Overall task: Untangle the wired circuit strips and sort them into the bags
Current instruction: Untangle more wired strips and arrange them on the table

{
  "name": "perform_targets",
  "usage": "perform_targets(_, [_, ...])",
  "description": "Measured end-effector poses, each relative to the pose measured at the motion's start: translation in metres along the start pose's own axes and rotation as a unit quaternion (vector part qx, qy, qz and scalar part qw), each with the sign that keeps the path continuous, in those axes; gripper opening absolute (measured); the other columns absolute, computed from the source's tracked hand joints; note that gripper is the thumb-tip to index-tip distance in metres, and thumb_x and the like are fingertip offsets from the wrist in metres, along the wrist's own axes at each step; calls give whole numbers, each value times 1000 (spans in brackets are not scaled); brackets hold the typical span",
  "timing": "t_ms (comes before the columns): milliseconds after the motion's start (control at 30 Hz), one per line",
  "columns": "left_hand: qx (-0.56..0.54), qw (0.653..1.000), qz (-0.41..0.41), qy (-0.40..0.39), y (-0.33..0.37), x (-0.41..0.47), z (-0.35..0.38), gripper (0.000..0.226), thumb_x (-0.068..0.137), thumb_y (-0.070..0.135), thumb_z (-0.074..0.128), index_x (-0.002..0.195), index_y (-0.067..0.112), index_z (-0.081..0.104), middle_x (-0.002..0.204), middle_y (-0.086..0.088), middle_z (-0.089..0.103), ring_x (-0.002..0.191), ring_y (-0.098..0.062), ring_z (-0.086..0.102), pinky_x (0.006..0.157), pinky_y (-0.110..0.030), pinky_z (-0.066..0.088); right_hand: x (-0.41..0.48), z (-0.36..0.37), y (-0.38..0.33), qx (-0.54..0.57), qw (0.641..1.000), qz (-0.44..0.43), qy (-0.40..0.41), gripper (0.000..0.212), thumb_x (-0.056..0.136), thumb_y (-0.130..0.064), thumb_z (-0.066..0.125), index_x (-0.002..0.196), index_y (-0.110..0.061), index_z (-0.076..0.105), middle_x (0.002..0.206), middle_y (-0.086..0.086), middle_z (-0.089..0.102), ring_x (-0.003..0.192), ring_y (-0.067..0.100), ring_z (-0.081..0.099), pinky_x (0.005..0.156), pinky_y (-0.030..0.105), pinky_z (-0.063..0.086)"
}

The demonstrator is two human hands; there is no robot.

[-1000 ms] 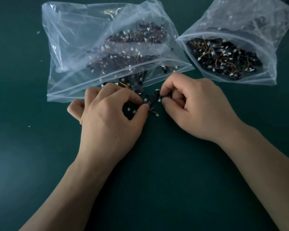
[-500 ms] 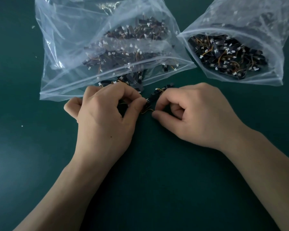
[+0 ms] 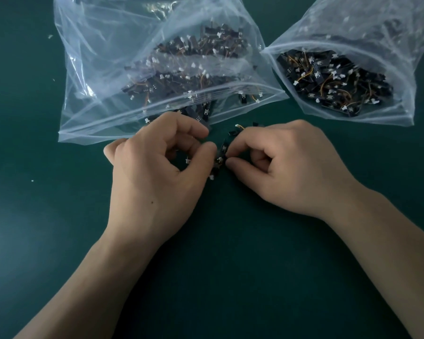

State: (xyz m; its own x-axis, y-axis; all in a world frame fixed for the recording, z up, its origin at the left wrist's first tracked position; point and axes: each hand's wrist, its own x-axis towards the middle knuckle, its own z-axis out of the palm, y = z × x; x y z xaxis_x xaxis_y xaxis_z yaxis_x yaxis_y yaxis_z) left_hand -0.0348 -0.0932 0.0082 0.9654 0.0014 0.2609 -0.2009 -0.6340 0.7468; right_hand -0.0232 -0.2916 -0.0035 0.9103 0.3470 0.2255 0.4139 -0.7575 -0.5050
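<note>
Between my two hands hangs a small tangle of black circuit strips (image 3: 221, 155) with orange wires and white connectors. My left hand (image 3: 157, 172) pinches one side of it between thumb and fingers, and my right hand (image 3: 287, 167) pinches the other side. Behind my left hand lies a large clear zip bag (image 3: 103, 69) full of such strips, its mouth toward me with a few strips spilling out (image 3: 201, 111). A second clear bag (image 3: 389, 89), open toward the left, holds another pile at the back right.
Everything rests on a dark green table mat (image 3: 230, 265). A few tiny white specks (image 3: 32, 180) lie on the mat at the left. The two bags nearly touch at the back centre.
Both hands have shifted slightly toward me and closer together on the tangle. The strip between the fingertips has turned more upright.
</note>
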Motion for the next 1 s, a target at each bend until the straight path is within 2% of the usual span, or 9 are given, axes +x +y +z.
perform_targets(100, [-16, 1000, -19, 0, 0, 0, -1, 12, 82, 47, 80, 87, 40, 71, 78, 39, 68, 77, 4, 68, 89, -54, 56, 0, 0, 0, -5, 1000, -1, 3, 5, 92, -38, 70, 94, -34, 72, 54, -16, 44, 54, 3, 48, 54, 34, 49])
perform_targets(233, [-47, 998, -30, -11, -3, 2, -4, 15, 81, 43, 85, 89, 37, 74, 73, 32, 71, 69, -2, 70, 75, -24, 56, 0, 1, 1, -1, 1000, 2, 4, 17, 91, -42, 66, 104, -35, 74, 55, -18, 44, 55, -2, 45, 56, 33, 48])
perform_targets(333, [-36, 998, 19, -43, -2, 0, -6, 5, 86, 33, 80, 87, 32, 75, 70, 26, 72, 70, 0, 71, 93, -42, 55, 0, 1, 2, 3, 1000, -1, -1, 17, 93, -42, 65, 104, -35, 76, 58, -20, 45, 56, -1, 45, 56, 31, 47])
perform_targets(367, [-38, 997, 35, -49, -2, 0, -7, 4, 88, 28, 76, 84, 30, 75, 68, 21, 72, 70, -2, 72, 91, -46, 55, 0, 0, 3, 3, 1000, -3, -5, 15, 93, -40, 66, 103, -35, 76, 59, -19, 47, 57, 1, 46, 56, 32, 47])
perform_targets(467, [-41, 997, 56, -24, -5, 2, -10, 15, 91, 21, 66, 81, 25, 76, 68, 8, 71, 69, -15, 69, 82, -41, 54, 0, 1, 3, -1, 1000, -9, -4, 7, 94, -35, 69, 98, -33, 75, 61, -16, 51, 57, 5, 48, 55, 34, 49])
perform_targets(600, [30, 997, 75, -4, -12, 6, -12, 13, 90, 22, 66, 85, 28, 77, 81, 21, 70, 83, -10, 67, 89, -64, 49, -1, 2, 3, -5, 1000, -7, 2, 5, 94, -33, 70, 97, -33, 74, 60, -17, 52, 56, 2, 49, 55, 33, 49])
perform_targets(700, [77, 992, 97, -35, -13, 5, -10, 6, 86, 27, 71, 86, 31, 75, 83, 18, 69, 89, -12, 65, 95, -59, 41, -1, 2, 3, -6, 1000, -8, 0, 6, 93, -35, 69, 97, -33, 74, 58, -16, 50, 56, 4, 49, 55, 33, 49])
perform_targets(800, [124, 984, 102, -78, -13, 3, -8, 4, 82, 38, 73, 85, 36, 73, 80, 16, 65, 89, -15, 59, 91, -51, 33, -1, 2, 2, -6, 1000, -6, 1, 6, 92, -36, 69, 95, -33, 73, 57, -15, 48, 55, 4, 49, 54, 33, 47])
perform_targets(1000, [137, 980, 108, -93, -15, 2, -9, 9, 80, 44, 73, 86, 38, 74, 79, 20, 63, 88, -18, 57, 89, -54, 34, 0, 2, 2, -15, 1000, -4, 2, 5, 96, -33, 68, 94, -30, 72, 57, -15, 52, 54, 5, 49, 52, 33, 47])
